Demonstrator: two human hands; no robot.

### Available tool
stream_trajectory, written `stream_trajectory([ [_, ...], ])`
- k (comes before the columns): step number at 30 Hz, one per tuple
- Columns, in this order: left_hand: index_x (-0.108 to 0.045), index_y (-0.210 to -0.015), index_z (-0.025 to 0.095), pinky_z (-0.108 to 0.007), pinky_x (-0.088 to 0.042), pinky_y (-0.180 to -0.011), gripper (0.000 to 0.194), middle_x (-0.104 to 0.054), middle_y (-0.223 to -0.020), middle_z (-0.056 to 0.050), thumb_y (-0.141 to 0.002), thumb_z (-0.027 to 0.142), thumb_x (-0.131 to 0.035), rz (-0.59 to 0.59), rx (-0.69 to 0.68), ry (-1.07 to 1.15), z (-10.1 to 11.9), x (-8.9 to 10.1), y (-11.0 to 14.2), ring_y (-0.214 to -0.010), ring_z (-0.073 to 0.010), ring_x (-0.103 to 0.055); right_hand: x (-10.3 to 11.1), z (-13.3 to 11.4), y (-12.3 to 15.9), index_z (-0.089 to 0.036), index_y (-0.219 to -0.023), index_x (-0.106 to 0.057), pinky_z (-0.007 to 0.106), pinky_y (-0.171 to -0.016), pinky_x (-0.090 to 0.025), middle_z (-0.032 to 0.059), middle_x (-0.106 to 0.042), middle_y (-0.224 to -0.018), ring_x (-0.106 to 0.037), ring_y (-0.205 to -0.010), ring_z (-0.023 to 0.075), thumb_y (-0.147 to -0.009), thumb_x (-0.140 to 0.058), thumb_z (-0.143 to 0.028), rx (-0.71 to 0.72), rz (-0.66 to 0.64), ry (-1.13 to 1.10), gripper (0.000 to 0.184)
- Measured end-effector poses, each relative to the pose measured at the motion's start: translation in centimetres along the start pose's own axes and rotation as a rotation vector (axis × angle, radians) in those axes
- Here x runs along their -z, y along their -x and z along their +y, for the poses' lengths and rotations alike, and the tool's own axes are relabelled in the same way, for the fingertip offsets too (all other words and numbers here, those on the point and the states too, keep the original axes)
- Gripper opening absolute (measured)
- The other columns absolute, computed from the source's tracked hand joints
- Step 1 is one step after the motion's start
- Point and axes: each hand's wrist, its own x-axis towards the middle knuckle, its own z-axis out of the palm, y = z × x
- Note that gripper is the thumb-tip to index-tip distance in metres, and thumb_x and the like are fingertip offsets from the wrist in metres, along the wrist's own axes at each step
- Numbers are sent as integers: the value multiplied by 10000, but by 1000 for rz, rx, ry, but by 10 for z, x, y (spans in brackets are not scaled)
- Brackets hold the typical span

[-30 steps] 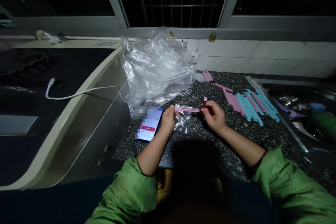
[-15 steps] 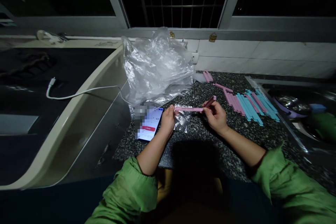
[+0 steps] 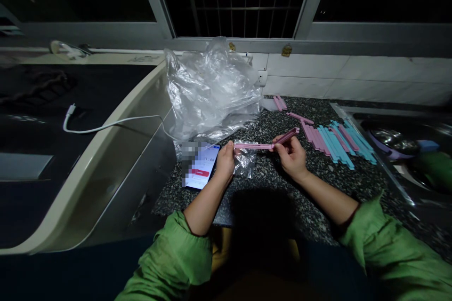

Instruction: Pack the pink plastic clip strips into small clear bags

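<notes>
A long pink bag sealing clip is stretched between my hands. My left hand pinches its left end, together with the edge of a small clear plastic bag hanging below. My right hand is closed around the hinge end. From there the clip's second arm points up and to the right, swung wide of the first arm. Right of my right hand, several pink clips and blue clips lie side by side on the speckled counter.
A lit phone lies beside my left hand. Behind it, a crumpled large clear bag leans near a white cable and a pale-rimmed appliance. At right is a sink with a metal bowl.
The clip's loose arm has swung from upright to slanting out to the right, opening the clip wider. My right hand has shifted slightly right; my left hand stays almost still.
</notes>
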Motion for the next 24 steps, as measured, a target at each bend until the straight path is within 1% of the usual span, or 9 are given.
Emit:
stream_trajectory([
  [7, -462, -550, 167, -228, -306, -492, 454, -476, -506, 22, -759, 568, -495, 14, 21, -7, 5, -2, 1, -466, -89, -391, 0, 2, 1, -220, -895, -535, 255, -588, -544, 16, -625, -866, -606, -602, 107, -807, -551, -388, -23, 9, -84, 190],
  [14, -479, -573, 170, -230, -331, -506, 410, -494, -521, 15, -770, 530, -501, 28, 10, 10, 4, 0, 0, -491, -101, -423, -1, -2, 0, -216, -884, -532, 302, -628, -554, 36, -638, -877, -619, -635, 132, -799, -561, -408, -57, 11, -113, 213],
  [19, -471, -553, 170, -228, -323, -489, 423, -480, -501, 21, -755, 539, -514, 37, 36, 34, 7, -2, 2, -465, -91, -402, -1, -2, 0, -216, -888, -533, 303, -625, -550, 38, -644, -872, -619, -639, 134, -798, -559, -425, -83, 13, -115, 230],
  [24, -467, -553, 166, -221, -321, -484, 417, -469, -486, 34, -733, 535, -540, 45, 57, 86, 11, -4, 3, -453, -80, -394, -1, -1, -1, -214, -872, -541, 308, -645, -553, 37, -650, -876, -616, -630, 128, -785, -574, -429, -104, 12, -166, 235],
])
